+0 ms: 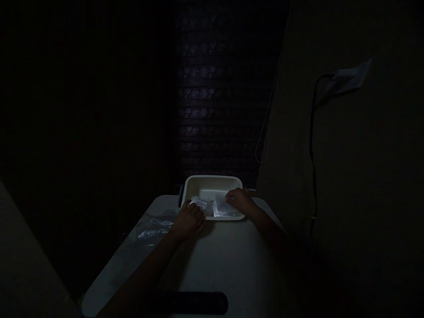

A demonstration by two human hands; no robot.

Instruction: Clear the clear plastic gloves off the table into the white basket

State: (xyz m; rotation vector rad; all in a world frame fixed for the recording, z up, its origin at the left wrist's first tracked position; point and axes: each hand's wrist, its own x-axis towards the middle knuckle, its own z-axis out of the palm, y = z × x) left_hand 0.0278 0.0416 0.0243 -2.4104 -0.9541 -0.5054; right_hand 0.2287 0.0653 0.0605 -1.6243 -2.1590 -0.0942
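The view is very dark. A white basin [213, 178] sits at the far end of a white table, with shiny clear plastic packets inside. My left hand [189, 221] is closed at the basin's front left corner, against a crumpled plastic packet [201, 203]. What its fingers grip is hidden. Over the basin's right side, my right hand [241, 201] has its fingers bent together at the upper edge of a flat, square clear plastic packet [222, 207]. Its fingertips touch the packet there.
Loose clear plastic sheeting [154, 229] lies along the left of the white table [225, 265]. A dark oblong slot or bar [192, 303] shows at the near edge. Behind is a dark blind [212, 97] with a hanging cord; a black cable [312, 145] runs down the right wall.
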